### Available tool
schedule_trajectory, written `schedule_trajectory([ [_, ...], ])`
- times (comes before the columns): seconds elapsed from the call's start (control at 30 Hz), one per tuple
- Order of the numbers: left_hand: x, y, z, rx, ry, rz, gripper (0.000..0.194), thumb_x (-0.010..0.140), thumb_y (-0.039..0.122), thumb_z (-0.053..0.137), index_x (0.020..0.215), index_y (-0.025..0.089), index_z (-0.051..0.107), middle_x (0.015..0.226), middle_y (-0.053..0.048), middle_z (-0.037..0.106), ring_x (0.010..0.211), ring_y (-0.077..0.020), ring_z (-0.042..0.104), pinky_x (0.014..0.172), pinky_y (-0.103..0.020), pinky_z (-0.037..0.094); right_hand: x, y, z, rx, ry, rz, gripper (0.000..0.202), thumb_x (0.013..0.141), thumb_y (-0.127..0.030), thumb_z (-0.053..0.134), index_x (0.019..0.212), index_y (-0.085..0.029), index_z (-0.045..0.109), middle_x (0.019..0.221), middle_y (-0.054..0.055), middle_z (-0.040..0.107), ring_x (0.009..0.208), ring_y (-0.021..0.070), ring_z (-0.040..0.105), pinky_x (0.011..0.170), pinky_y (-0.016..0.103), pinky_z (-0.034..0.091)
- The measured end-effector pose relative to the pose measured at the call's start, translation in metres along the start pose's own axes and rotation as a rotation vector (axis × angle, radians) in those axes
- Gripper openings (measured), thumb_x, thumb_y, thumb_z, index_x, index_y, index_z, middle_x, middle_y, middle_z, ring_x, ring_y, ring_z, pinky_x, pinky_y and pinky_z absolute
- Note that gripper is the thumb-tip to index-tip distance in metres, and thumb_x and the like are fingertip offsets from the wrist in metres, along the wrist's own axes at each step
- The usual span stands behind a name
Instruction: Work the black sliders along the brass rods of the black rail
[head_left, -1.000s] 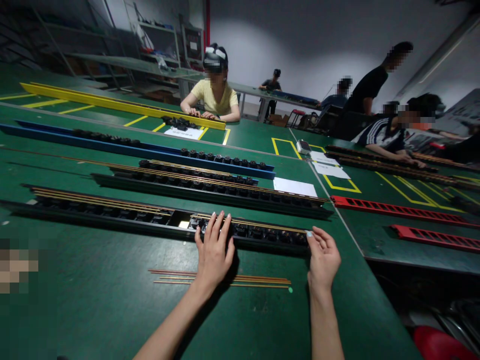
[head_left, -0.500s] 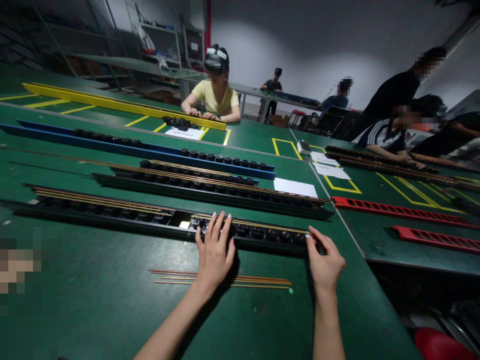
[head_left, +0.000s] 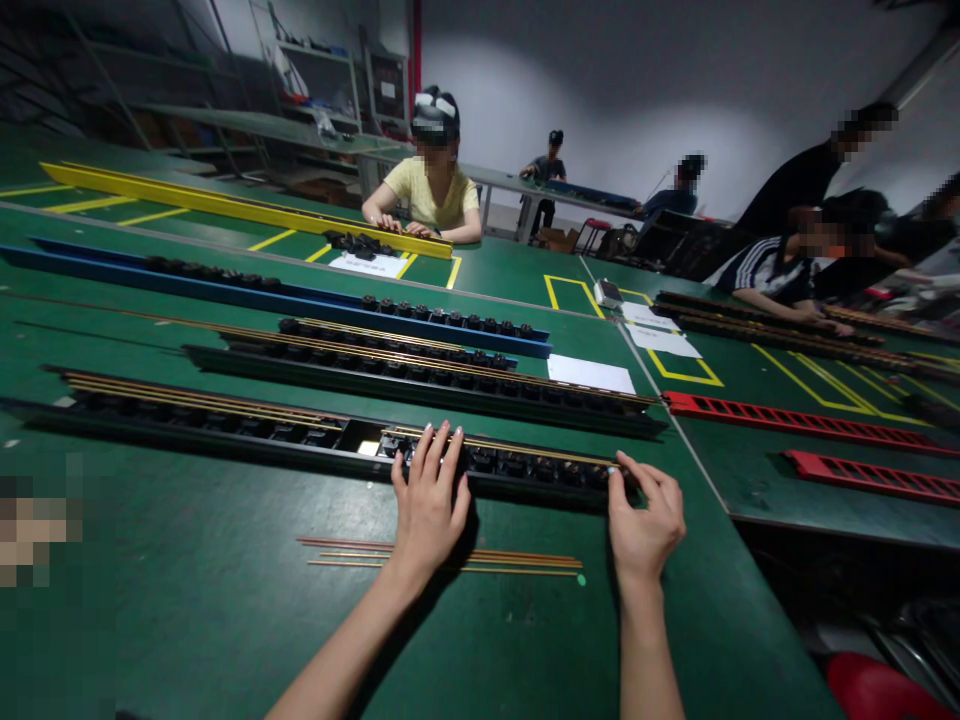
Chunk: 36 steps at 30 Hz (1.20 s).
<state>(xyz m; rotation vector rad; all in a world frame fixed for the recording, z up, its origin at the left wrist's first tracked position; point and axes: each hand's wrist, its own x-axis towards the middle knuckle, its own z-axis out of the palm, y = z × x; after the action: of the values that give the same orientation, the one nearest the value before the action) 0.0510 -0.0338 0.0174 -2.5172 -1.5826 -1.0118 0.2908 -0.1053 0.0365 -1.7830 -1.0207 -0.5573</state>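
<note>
In the head view a long black channel (head_left: 225, 434) with dark blocks inside lies across the green table, thin brass-coloured rods (head_left: 202, 397) running along its top. My left hand (head_left: 431, 505) rests on the channel right of its middle, fingers stretched out over the rods and blocks. At the channel's right end, my right hand (head_left: 646, 520) pinches the end of a brass-coloured rod (head_left: 551, 452) between thumb and fingers. Several loose thin rods (head_left: 517, 557) lie on the table in front, partly hidden by my left forearm; a small green dot (head_left: 582, 580) sits by their right end.
Behind stand a second black channel (head_left: 420, 386) with rods, a blue channel (head_left: 315, 300) and a yellow channel (head_left: 225, 205). Red slotted rails (head_left: 817, 420) lie to the right, beyond white paper (head_left: 591, 375). Several people work around; one in yellow (head_left: 431, 195) sits opposite.
My right hand has shifted slightly left along the end of the channel. My left hand stays in place.
</note>
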Motion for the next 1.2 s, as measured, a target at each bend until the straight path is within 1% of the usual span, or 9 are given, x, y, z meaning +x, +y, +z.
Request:
schedule_trajectory([
  [0.13, 0.0, 0.001, 0.0, 0.002, -0.007, -0.001, 0.06, 0.091, 0.022, 0.041, 0.148, 0.027, 0.023, 0.15, -0.008, 0.038, 0.14, -0.024, 0.03, 0.113, -0.05, 0.016, 0.0, -0.005, 0.0, 0.067, 0.001, 0.077, 0.029, 0.083, -0.027, 0.055, 0.106, -0.018, 0.07, 0.091, 0.007, 0.063, 0.078, 0.0172, 0.058, 0.079, 0.032, 0.048],
  [0.23, 0.0, 0.002, -0.001, 0.004, -0.009, 0.004, 0.06, 0.091, 0.022, 0.041, 0.148, 0.027, 0.022, 0.15, -0.008, 0.038, 0.14, -0.0239, 0.03, 0.113, -0.05, 0.016, -0.001, -0.007, 0.001, 0.123, 0.022, 0.181, 0.032, 0.082, -0.024, 0.051, 0.108, -0.017, 0.068, 0.094, 0.008, 0.064, 0.081, 0.0176, 0.061, 0.078, 0.032, 0.047],
  [0.33, 0.0, 0.002, 0.0, 0.009, -0.01, 0.007, 0.059, 0.092, 0.023, 0.04, 0.148, 0.027, 0.023, 0.15, -0.007, 0.038, 0.14, -0.0234, 0.03, 0.113, -0.05, 0.016, -0.003, -0.005, 0.003, 0.209, 0.015, 0.325, 0.034, 0.079, -0.026, 0.051, 0.107, -0.017, 0.067, 0.098, 0.009, 0.065, 0.085, 0.0187, 0.062, 0.077, 0.032, 0.047],
  [0.4, 0.0, 0.002, 0.0, 0.013, -0.01, 0.006, 0.059, 0.092, 0.023, 0.04, 0.148, 0.027, 0.023, 0.15, -0.008, 0.038, 0.14, -0.0236, 0.03, 0.113, -0.05, 0.016, -0.004, -0.003, 0.004, 0.24, -0.001, 0.382, 0.035, 0.078, -0.028, 0.052, 0.107, -0.017, 0.067, 0.096, 0.009, 0.067, 0.084, 0.0186, 0.063, 0.076, 0.031, 0.048],
  [0.53, 0.0, 0.002, 0.0, 0.019, -0.018, 0.003, 0.06, 0.091, 0.024, 0.041, 0.148, 0.027, 0.023, 0.149, -0.008, 0.039, 0.14, -0.0244, 0.031, 0.113, -0.051, 0.015, -0.004, -0.001, 0.003, 0.269, -0.029, 0.443, 0.036, 0.08, -0.032, 0.051, 0.11, -0.017, 0.065, 0.089, 0.007, 0.069, 0.071, 0.0155, 0.061, 0.067, 0.028, 0.048],
  [0.63, -0.001, 0.002, 0.001, 0.022, -0.025, 0.004, 0.059, 0.092, 0.024, 0.04, 0.148, 0.027, 0.022, 0.15, -0.008, 0.038, 0.14, -0.0241, 0.03, 0.113, -0.051, 0.014, -0.003, -0.001, 0.002, 0.287, -0.036, 0.47, 0.036, 0.081, -0.036, 0.052, 0.109, -0.016, 0.064, 0.087, 0.007, 0.069, 0.065, 0.0138, 0.059, 0.065, 0.027, 0.048],
  [0.87, 0.0, 0.002, 0.001, 0.022, -0.021, 0.003, 0.06, 0.092, 0.024, 0.04, 0.148, 0.027, 0.022, 0.15, -0.009, 0.037, 0.14, -0.0247, 0.03, 0.113, -0.052, 0.014, -0.004, 0.0, 0.003, 0.307, -0.041, 0.497, 0.038, 0.079, -0.039, 0.055, 0.108, -0.016, 0.065, 0.09, 0.007, 0.069, 0.064, 0.0127, 0.058, 0.061, 0.025, 0.046],
  [1.03, 0.0, 0.003, 0.0, 0.025, -0.021, 0.003, 0.059, 0.092, 0.024, 0.04, 0.148, 0.027, 0.023, 0.151, -0.008, 0.037, 0.141, -0.0242, 0.029, 0.113, -0.052, 0.014, -0.005, 0.002, 0.005, 0.3, -0.055, 0.489, 0.038, 0.079, -0.041, 0.057, 0.106, -0.016, 0.066, 0.088, 0.007, 0.068, 0.06, 0.0112, 0.054, 0.056, 0.023, 0.043],
  [1.2, -0.001, 0.003, 0.001, 0.022, -0.018, 0.002, 0.06, 0.091, 0.023, 0.041, 0.148, 0.027, 0.023, 0.15, -0.009, 0.038, 0.14, -0.0251, 0.03, 0.114, -0.053, 0.013, -0.005, 0.004, 0.006, 0.277, -0.061, 0.464, 0.038, 0.078, -0.043, 0.057, 0.103, -0.015, 0.068, 0.088, 0.007, 0.067, 0.06, 0.0115, 0.053, 0.055, 0.024, 0.042],
])
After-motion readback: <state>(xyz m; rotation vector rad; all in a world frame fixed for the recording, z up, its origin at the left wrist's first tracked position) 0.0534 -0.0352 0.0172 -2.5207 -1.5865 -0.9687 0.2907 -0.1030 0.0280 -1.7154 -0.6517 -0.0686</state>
